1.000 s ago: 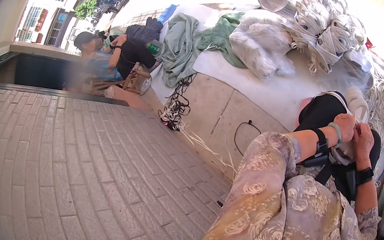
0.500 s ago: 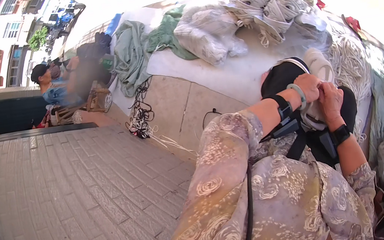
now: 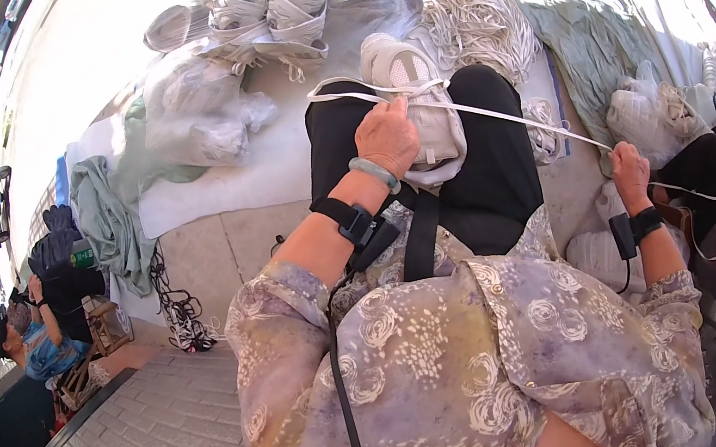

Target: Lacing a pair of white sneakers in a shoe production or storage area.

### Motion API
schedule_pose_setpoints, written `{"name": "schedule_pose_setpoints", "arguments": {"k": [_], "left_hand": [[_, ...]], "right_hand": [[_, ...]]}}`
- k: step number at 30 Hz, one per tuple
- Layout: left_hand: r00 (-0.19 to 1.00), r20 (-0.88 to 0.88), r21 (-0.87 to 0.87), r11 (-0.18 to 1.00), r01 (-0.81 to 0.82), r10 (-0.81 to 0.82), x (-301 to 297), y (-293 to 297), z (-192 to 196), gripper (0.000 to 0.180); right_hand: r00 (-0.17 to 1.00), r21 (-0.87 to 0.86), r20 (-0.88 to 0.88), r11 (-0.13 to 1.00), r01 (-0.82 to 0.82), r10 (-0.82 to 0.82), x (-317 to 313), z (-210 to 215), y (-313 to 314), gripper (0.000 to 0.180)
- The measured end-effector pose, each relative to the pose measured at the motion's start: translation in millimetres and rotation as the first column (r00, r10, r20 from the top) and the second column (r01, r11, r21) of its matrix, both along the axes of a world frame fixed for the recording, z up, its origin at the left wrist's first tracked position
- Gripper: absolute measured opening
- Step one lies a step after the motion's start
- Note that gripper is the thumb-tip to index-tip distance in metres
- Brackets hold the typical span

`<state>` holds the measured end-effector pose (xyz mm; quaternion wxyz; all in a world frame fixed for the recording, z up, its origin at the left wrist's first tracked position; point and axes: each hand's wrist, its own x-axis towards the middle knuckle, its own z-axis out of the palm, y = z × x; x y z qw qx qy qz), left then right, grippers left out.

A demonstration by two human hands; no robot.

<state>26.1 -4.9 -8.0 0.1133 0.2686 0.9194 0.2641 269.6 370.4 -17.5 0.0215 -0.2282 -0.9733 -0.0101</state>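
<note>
Moved: hands that were together half a second ago are now well apart, the right drawn out to the side.
Left hand (image 3: 386, 137): fingers closed over the pale grey mesh sneaker (image 3: 416, 102), pressing it onto the black-clad lap (image 3: 498, 164).
Right hand (image 3: 631, 173): fingers pinched shut on the flat white shoelace (image 3: 510, 117), pulled taut from the shoe.
Lace: runs diagonally between both hands.
Nearby: heap of white laces (image 3: 475, 18); clear bags of shoes (image 3: 199, 108).
</note>
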Motion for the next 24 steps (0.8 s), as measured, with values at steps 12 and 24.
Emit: {"name": "schedule_pose_setpoints", "arguments": {"k": [12, 24], "left_hand": [[0.890, 0.169, 0.334, 0.825, -0.456, 0.424, -40.5, 18.5, -18.9, 0.015], [0.784, 0.600, 0.684, 0.611, -0.399, -0.160, -54.2, -23.5, 61.3, 0.042]], "right_hand": [[0.963, -0.460, -0.028, 0.852, -0.249, 0.267, -75.6, 26.8, -92.8, 0.015], [0.801, -0.361, -0.395, 0.726, -0.586, 0.450, -169.1, 30.4, -191.7, 0.026]]}}
